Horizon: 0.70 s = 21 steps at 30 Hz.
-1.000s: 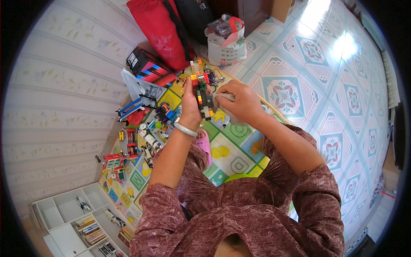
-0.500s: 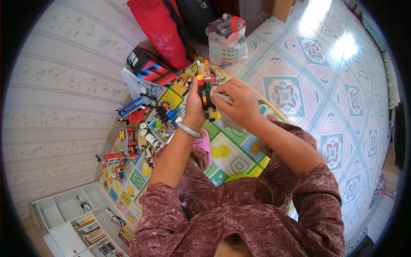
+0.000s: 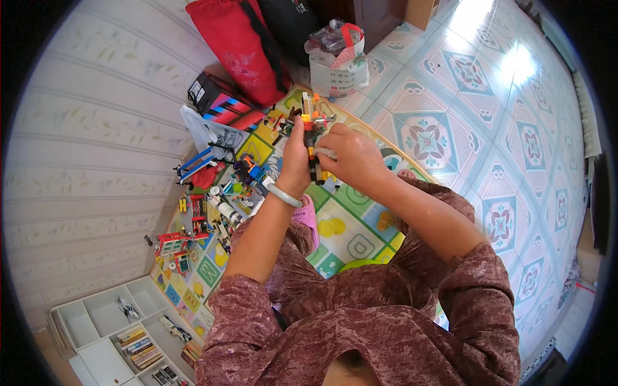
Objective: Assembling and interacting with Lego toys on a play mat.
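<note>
Grips a long, narrow model of black, red, yellow and grey plastic bricks (image 3: 309, 136) in the left hand (image 3: 296, 161), above a multicoloured printed play mat (image 3: 331, 212). Pinches a pale grey cloth (image 3: 327, 153) in the closed right hand (image 3: 354, 154), at the right side of the model; cannot tell whether touching. Shows, just outside the far edge of the mat, a white printed carrier bag with red handles (image 3: 338, 76), filled to the top with clear plastic items (image 3: 327, 42). Includes, at far left, a translucent white plastic bag (image 3: 209, 130), contents too indistinct to identify. Shows, at lower left, a white compartmented shelf unit (image 3: 106, 360): holds a row of books (image 3: 138, 346) in one compartment, a white-and-black toy (image 3: 175, 328) and a small spindly toy (image 3: 127, 307) in others.
</note>
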Each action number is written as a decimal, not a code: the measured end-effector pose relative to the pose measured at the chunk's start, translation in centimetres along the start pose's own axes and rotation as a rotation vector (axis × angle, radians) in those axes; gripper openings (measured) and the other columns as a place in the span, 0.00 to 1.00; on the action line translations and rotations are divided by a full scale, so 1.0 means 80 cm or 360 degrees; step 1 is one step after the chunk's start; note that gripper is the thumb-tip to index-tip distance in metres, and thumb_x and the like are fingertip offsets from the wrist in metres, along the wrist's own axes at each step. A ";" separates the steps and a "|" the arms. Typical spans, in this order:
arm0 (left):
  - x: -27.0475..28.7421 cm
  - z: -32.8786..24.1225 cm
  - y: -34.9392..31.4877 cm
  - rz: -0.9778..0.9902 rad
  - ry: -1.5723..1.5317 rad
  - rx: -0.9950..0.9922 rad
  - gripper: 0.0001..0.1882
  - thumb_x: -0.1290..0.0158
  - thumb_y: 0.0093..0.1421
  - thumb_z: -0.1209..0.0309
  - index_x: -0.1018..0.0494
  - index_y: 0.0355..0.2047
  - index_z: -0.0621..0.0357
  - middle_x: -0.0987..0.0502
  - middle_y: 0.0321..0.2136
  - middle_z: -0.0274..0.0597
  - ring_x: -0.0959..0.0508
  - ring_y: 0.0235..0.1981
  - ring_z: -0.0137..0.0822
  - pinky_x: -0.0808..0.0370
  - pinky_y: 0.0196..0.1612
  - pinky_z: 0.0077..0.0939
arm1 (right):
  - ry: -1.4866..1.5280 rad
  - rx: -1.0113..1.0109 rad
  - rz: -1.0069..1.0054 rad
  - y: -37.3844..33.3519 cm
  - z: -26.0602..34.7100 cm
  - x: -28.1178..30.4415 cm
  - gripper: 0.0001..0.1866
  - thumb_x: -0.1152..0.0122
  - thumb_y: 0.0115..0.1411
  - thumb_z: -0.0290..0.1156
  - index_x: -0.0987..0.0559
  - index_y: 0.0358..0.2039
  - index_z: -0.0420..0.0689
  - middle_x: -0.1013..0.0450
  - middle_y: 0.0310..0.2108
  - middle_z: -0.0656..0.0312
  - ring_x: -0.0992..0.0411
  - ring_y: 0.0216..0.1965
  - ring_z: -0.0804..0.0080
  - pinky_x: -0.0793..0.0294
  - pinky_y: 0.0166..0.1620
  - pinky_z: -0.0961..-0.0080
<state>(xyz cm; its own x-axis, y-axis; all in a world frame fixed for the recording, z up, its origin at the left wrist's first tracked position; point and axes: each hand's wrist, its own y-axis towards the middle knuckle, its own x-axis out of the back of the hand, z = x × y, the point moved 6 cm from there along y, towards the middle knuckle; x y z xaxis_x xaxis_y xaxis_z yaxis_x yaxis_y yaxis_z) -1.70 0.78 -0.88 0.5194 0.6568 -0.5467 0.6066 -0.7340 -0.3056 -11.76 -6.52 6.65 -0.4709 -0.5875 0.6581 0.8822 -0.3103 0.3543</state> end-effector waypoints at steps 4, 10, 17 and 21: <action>0.004 -0.004 0.002 -0.0064 0.0172 -0.0162 0.23 0.65 0.72 0.50 0.28 0.47 0.52 0.21 0.37 0.37 0.20 0.36 0.30 0.24 0.41 0.27 | 0.0016 -0.0068 0.0051 -0.002 -0.007 -0.007 0.09 0.37 0.49 0.35 0.18 0.31 0.47 0.26 0.31 0.56 0.25 0.33 0.53 0.26 0.36 0.60; 0.003 -0.003 -0.001 -0.0065 0.0156 -0.0019 0.21 0.64 0.72 0.51 0.29 0.48 0.52 0.21 0.37 0.36 0.21 0.36 0.30 0.24 0.41 0.26 | 0.0152 -0.0109 0.0112 -0.001 -0.013 -0.010 0.10 0.37 0.50 0.36 0.18 0.31 0.47 0.26 0.31 0.56 0.25 0.33 0.53 0.26 0.37 0.59; 0.005 -0.001 0.002 -0.0075 0.0128 -0.0105 0.24 0.64 0.72 0.51 0.27 0.48 0.56 0.23 0.38 0.37 0.22 0.37 0.28 0.25 0.40 0.24 | -0.0013 -0.0155 0.0051 -0.002 -0.009 -0.013 0.10 0.36 0.49 0.37 0.18 0.30 0.47 0.25 0.30 0.56 0.25 0.33 0.54 0.25 0.37 0.61; 0.008 -0.002 0.002 -0.0104 0.0279 -0.0117 0.24 0.63 0.72 0.50 0.27 0.47 0.56 0.22 0.37 0.36 0.22 0.35 0.28 0.25 0.39 0.24 | 0.0088 -0.0119 0.0135 -0.002 -0.018 -0.013 0.10 0.36 0.49 0.37 0.18 0.30 0.46 0.25 0.30 0.56 0.25 0.33 0.54 0.26 0.37 0.61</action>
<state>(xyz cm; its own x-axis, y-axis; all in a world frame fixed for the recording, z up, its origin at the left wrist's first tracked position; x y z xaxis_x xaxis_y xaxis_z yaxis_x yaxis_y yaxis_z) -1.17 1.14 -1.16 0.5705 0.7272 -0.3817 0.6812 -0.6786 -0.2746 -11.37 -6.92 4.98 -0.3955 -0.6536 0.6453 0.9176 -0.3115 0.2469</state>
